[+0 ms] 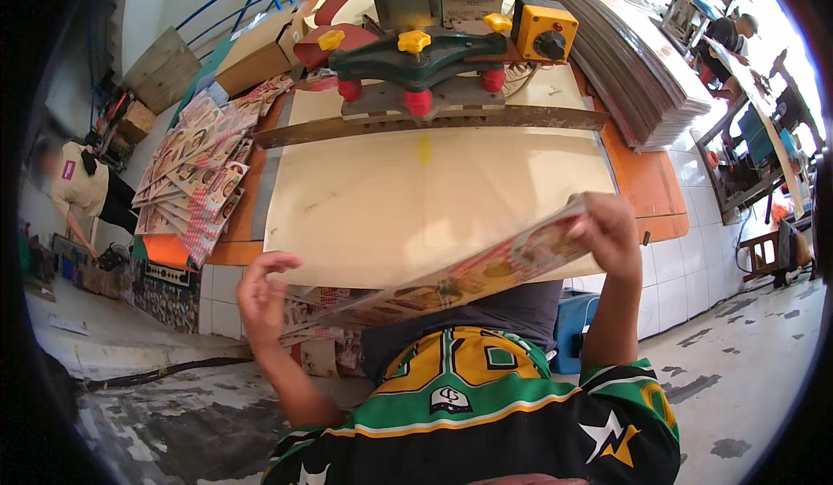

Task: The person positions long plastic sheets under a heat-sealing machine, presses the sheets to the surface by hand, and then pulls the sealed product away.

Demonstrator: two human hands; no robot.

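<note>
My right hand (612,233) is closed on the right end of a long printed sheet (468,281) with food pictures, which slants across the near edge of the work surface. The sheet is smeared by motion. My left hand (263,298) is raised at the sheet's lower left end, its fingers apart; nothing shows in its grasp. Beyond the sheet lies a cream-coloured board (416,199). Above the board's far part a long metal bar (521,119) spans across, under a dark green bracket (416,60) with yellow knobs and red feet.
On the left lies a loose pile of printed cards (195,168) beside a cardboard box (260,55). A tall stack of flat sheets (629,51) stands right of a yellow control box (544,29). One person (82,181) is at the left, another (727,38) at the far right.
</note>
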